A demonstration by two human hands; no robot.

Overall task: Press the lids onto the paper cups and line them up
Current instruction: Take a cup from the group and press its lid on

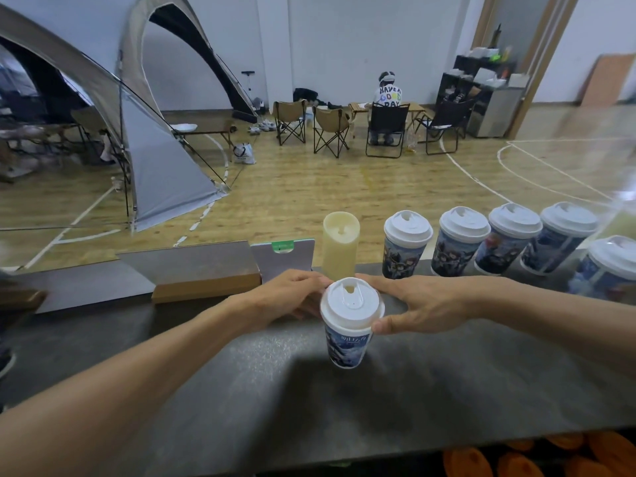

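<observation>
Just below the middle of the frame, a printed paper cup point(347, 349) stands upright on the dark countertop point(241, 373), capped with a white sip lid point(351, 304). Both hands hold it at the lid's rim. The left hand point(292, 297) comes in from the lower left, its fingers curled around the far left side of the rim. The right hand point(423, 304) reaches in from the right edge, its thumb pressed against the near right side of the rim and its fingers wrapped round the back. Behind this cup, a cream-coloured stack of lids point(340, 246) stands upright near the back edge of the counter. To the right of the stack, four lidded cups point(481, 242) of the same print stand side by side in a row running toward the right edge of the frame, and a fifth lidded cup point(605, 266) stands nearer at the far right. Left of the stack, a grey card holder point(284, 258) and a long brown-and-grey box point(203, 270) sit on the counter. Beyond the counter, in the upper part of the frame, lie a wooden sports floor, a grey tent point(148, 139) at upper left and folding camp chairs point(330, 129) near the centre, where a person point(389, 98) sits facing away.
</observation>
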